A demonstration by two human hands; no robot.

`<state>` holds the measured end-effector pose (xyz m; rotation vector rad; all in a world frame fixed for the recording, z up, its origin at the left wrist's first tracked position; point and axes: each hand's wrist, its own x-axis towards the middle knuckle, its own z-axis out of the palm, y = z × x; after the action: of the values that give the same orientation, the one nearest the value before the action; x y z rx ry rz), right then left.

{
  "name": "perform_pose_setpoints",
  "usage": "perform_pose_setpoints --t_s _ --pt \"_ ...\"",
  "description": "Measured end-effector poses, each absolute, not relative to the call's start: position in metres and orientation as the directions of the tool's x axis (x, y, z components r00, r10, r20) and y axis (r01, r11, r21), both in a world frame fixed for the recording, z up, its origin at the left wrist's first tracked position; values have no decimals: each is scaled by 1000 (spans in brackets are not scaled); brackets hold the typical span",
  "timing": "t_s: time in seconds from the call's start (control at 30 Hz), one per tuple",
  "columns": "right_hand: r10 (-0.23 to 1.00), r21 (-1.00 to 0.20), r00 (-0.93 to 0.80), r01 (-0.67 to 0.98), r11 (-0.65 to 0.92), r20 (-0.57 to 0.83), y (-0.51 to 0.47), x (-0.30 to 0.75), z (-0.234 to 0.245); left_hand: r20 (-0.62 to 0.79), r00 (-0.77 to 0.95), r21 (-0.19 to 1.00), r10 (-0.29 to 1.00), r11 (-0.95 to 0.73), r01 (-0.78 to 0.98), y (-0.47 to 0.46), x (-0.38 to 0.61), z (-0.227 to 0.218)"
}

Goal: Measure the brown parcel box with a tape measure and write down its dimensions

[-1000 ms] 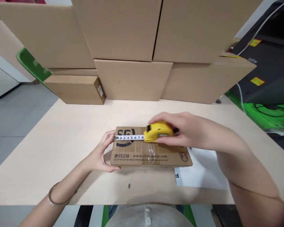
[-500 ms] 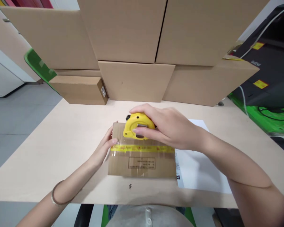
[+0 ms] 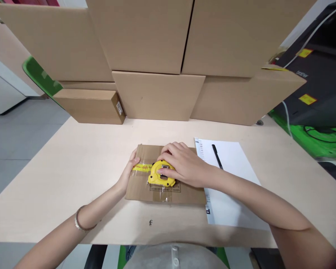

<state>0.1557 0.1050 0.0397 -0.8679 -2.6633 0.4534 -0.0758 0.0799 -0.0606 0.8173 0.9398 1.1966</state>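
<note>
A yellow tape measure (image 3: 156,178) is in my right hand (image 3: 184,164), its thumb across the near side and the fingers curled over the top. The tape measure is over the top face of a flat cardboard box (image 3: 140,190), covering part of its yellow packing tape and a printed label. I cannot tell whether the blade is pulled out. My left hand (image 3: 128,172) grips the box's left edge, thumb on top; its other fingers are mostly hidden behind the side.
Right of the box lies a white paper sheet (image 3: 235,205) with a black pen (image 3: 217,156) on it. A brown carton (image 3: 89,108) stands at the back left. Large cardboard panels (image 3: 159,97) line the table's (image 3: 58,179) back edge. A black printer (image 3: 310,86) is far right.
My right hand has brought the tape measure toward me, from the box's far part across the yellow packing tape. The pen on the paper has come into view. My left hand stays at the left edge.
</note>
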Motion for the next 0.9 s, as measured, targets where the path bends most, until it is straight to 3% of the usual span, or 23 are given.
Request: perform_pose_setpoints --t_s 0.1,0.17,0.2,0.3,0.4,0.57,0.73,0.9 --pt "755 -467 -613 610 640 235 112 185 45 -199 107 870 974 226 -439 80 -75 -65" --pt "904 -515 -399 749 416 151 117 217 44 -203 115 861 973 233 -452 79 -76 -67" --pt "950 -479 -300 823 305 88 118 235 41 -205 120 857 971 238 -458 79 -76 -67" --pt "981 -193 -35 981 -2 -191 116 285 18 -223 120 841 967 253 -478 79 -74 -65" --pt "924 -133 92 980 -151 -372 103 314 -14 -241 102 832 965 260 -491 79 -72 -63" --pt "916 -375 -17 915 -147 -401 80 326 -44 -267 101 821 958 281 -497 79 -70 -59" --pt "915 -716 -189 684 -137 -356 74 325 -54 -297 95 809 950 303 -504 79 -71 -59" --pt "908 -867 -260 466 -179 -328 66 311 -69 -308 97 820 946 316 -478 79 -73 -59"
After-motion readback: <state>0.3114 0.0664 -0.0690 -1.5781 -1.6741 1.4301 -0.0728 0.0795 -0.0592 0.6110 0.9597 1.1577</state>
